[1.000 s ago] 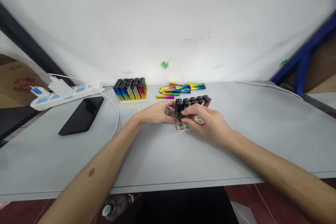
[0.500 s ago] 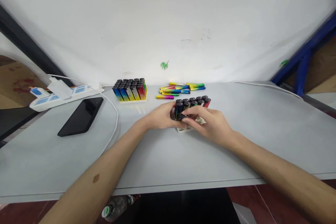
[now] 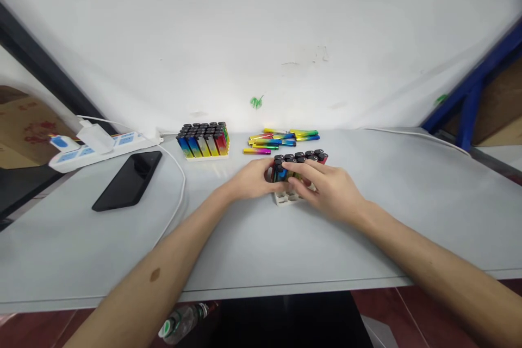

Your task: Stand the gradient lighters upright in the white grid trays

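Right hand (image 3: 332, 189): thumb and fingertips pinched on a black-topped blue lighter (image 3: 281, 175) at the front left of the white tray (image 3: 286, 200). Left hand (image 3: 253, 179): half-curled around the tray's left end; grip cannot be determined. A filled lighter tray (image 3: 207, 158) stands farther left on the tabletop (image 3: 253, 250).

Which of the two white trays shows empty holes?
The tray between the left hand and right hand: bare holes show along its front. The other tray, farther left, has lighters along its front.
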Demonstrator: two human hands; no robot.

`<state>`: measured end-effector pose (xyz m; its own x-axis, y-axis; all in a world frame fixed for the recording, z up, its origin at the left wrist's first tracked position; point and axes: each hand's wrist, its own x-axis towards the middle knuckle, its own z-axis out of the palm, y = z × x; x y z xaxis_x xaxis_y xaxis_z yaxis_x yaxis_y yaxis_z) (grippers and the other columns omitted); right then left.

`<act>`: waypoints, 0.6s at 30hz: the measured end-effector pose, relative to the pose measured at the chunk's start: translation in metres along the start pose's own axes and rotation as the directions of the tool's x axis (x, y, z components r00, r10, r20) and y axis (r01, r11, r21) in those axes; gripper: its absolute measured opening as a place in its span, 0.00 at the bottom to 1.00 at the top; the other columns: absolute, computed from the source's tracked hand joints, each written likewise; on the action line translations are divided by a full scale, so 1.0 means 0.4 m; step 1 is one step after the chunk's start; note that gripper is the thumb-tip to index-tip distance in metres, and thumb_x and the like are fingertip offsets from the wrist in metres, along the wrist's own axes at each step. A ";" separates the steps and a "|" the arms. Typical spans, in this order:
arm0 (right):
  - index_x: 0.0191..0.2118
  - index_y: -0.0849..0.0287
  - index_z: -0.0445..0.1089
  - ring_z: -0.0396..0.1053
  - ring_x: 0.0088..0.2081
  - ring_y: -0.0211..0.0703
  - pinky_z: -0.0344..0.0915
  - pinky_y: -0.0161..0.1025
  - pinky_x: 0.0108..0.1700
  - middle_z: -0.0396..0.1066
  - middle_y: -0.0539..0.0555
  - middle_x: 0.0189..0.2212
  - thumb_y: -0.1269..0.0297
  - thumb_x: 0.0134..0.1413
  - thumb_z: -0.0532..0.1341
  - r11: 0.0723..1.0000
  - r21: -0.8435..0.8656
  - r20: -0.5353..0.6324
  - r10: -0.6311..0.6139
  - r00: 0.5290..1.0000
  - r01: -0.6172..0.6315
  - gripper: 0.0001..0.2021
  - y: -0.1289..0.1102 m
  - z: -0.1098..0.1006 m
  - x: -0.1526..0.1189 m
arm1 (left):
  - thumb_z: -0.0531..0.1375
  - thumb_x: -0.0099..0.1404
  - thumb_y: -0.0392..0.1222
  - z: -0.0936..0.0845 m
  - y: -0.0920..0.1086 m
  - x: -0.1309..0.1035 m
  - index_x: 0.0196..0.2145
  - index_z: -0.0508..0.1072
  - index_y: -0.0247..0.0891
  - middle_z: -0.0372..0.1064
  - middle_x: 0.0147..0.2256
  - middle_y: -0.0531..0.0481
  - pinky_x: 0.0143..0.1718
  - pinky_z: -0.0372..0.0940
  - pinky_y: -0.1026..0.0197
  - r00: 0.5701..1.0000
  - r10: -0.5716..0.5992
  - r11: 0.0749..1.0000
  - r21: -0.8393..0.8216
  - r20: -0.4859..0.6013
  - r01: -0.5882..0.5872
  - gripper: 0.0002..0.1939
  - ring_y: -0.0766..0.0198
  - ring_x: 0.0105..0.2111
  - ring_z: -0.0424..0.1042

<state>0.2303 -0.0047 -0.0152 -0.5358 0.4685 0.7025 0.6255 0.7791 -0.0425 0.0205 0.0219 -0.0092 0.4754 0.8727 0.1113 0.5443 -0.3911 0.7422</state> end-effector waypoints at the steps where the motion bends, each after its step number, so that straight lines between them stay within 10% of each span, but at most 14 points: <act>1: 0.50 0.56 0.73 0.66 0.23 0.34 0.62 0.34 0.25 0.74 0.49 0.29 0.66 0.65 0.57 1.000 0.014 -0.029 0.008 1.000 -0.007 0.11 0.006 -0.007 0.000 | 0.67 0.55 0.56 0.001 -0.001 0.001 0.42 0.74 0.37 0.74 0.36 0.49 0.32 0.63 0.60 1.000 -0.009 1.000 0.006 -0.009 0.009 0.23 0.59 0.34 0.70; 9: 0.52 0.53 0.68 0.72 0.33 0.46 0.70 0.44 0.36 0.74 0.56 0.36 0.57 0.65 0.54 0.846 0.138 -0.270 0.532 0.802 -0.515 0.14 0.181 -0.028 0.008 | 0.68 0.52 0.60 -0.002 -0.005 -0.001 0.40 0.73 0.38 0.73 0.33 0.48 0.30 0.61 0.59 0.998 -0.052 0.998 0.029 -0.026 0.052 0.26 0.58 0.31 0.69; 18: 0.62 0.67 0.63 0.61 0.61 0.62 0.58 0.56 0.62 0.64 0.69 0.60 0.53 0.65 0.51 0.903 -0.168 0.133 0.418 0.899 -0.396 0.27 0.324 0.142 0.064 | 0.66 0.54 0.62 -0.005 -0.009 0.001 0.37 0.71 0.38 0.69 0.31 0.50 0.27 0.55 0.62 1.000 -0.017 0.997 0.077 0.013 0.016 0.25 0.62 0.29 0.64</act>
<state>0.2655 0.1318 -0.0430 -0.2949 0.8022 0.5192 0.8720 0.4481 -0.1970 0.0173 0.0243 -0.0104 0.4749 0.8754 0.0902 0.6034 -0.3985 0.6907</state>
